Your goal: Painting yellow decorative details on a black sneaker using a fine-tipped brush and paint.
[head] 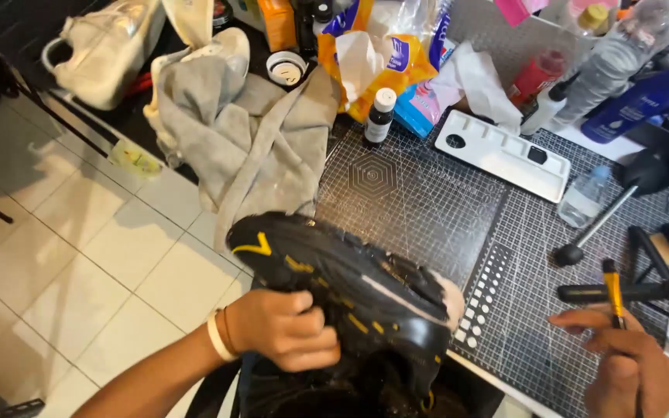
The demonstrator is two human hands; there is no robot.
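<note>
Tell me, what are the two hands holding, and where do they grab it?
The left hand grips a black shoe, sole up, near its heel end. The right hand holds a yellow-handled brush low on its handle.

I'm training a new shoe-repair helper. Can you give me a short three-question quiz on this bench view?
1. True or false: the left hand grips the black shoe with its sole turned up.
2. What does the right hand hold? A) a spray bottle B) a thin yellow-handled brush C) a cloth
3. What white item lies on the cutting mat near its far edge?

Key
1. True
2. B
3. A white paint palette
</note>
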